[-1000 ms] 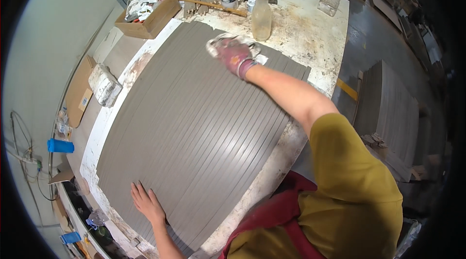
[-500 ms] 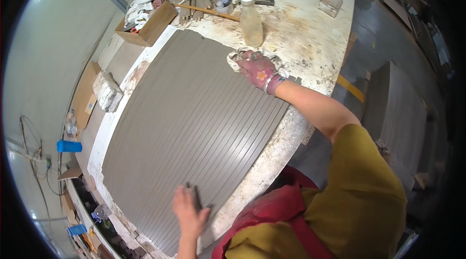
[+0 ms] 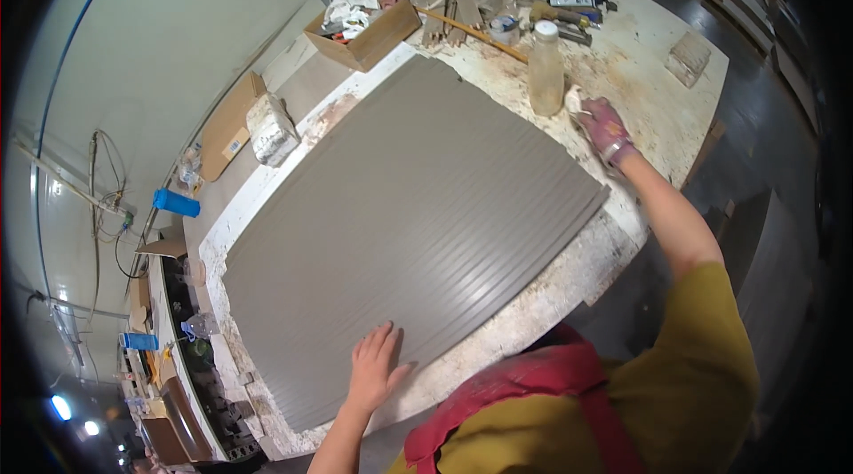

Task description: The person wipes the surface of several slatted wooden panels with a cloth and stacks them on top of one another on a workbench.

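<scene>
Left hand (image 3: 374,371) spread over strips (image 3: 409,190), right hand (image 3: 604,127) outstretched, clutching cloth (image 3: 575,100)

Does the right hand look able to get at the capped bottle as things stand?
Probably yes: the gloved right hand is close beside the capped bottle, with only the whitish cloth it holds between them; it would likely need to let that go first.

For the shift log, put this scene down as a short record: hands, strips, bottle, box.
left hand: bare, open, on or just above the grey strips
right hand: gloved, holding a pale cloth beside the bottle
grey strips: side by side on the stained white table
bottle: upright, white-capped
wooden box: open-topped, holding crumpled white fabric
</scene>
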{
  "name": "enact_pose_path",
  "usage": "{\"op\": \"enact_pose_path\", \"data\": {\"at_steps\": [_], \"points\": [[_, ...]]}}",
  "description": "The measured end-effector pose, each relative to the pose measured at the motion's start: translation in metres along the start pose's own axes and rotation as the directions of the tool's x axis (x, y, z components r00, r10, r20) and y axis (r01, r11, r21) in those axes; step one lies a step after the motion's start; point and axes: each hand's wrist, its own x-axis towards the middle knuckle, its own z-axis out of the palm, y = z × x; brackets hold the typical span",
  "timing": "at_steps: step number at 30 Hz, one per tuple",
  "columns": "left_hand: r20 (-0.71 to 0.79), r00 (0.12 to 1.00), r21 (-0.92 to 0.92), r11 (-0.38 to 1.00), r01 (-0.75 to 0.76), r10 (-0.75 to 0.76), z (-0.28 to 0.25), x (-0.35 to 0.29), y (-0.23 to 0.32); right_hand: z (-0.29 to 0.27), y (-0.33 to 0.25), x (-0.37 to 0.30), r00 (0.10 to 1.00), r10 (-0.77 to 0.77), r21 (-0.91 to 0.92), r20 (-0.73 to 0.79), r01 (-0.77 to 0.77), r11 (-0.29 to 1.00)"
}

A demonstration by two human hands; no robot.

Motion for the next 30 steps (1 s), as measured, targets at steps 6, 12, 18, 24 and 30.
{"op": "enact_pose_path", "data": {"at_steps": [6, 12, 18, 24, 30], "points": [[-0.376, 0.909, -0.049, 0.984, 0.174, -0.179, -0.053, 0.07, -0.102, -0.02, -0.11, -0.074, 0.957, -0.288, 0.088, 0.038, 0.284, 0.955], [-0.519, 0.8, -0.086, 0.95, 0.299, -0.299, -0.075, 0.216, -0.258, -0.002, -0.144, -0.108, 0.889, -0.351, -0.139, 0.295, 0.403, 0.904], [-0.289, 0.799, -0.001, 0.835, 0.551, -0.527, -0.052, 0.305, -0.369, 0.0, -0.143, -0.106, 0.884, -0.344, -0.134, 0.316, 0.401, 0.906], [-0.121, 0.853, -0.083, 0.862, 0.501, -0.507, -0.03, 0.329, -0.392, 0.002, -0.146, -0.106, 0.882, -0.285, -0.174, 0.374, 0.369, 0.913], [-0.135, 0.82, -0.074, 0.831, 0.552, -0.556, -0.048, 0.323, -0.352, 0.004, -0.145, -0.108, 0.887, -0.322, -0.179, 0.331, 0.395, 0.901]]}}
